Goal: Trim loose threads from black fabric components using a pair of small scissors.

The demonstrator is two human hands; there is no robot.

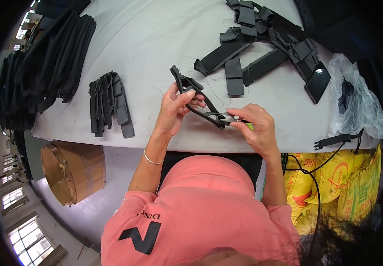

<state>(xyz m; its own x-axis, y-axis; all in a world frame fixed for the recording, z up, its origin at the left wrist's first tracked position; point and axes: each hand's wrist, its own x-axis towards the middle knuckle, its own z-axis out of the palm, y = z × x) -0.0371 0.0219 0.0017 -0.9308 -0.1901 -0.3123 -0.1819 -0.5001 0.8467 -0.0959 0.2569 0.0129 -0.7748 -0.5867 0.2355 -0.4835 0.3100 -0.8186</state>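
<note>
With left grip (174,107) clamped on black strap (210,104), hold it steady above desk (151,57), near front edge. With right grip (261,128) pinched on small metal tool (229,119), better to work slowly, tip clear of left grip.

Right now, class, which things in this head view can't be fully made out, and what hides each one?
All in the head view:
Small tool: grip mostly covered by the right hand.
Black strap: partly covered by the left hand.
Dark thing: blurred by the crumpled clear plastic bag.
Strap pile: far end cut off by the upper edge.
</note>
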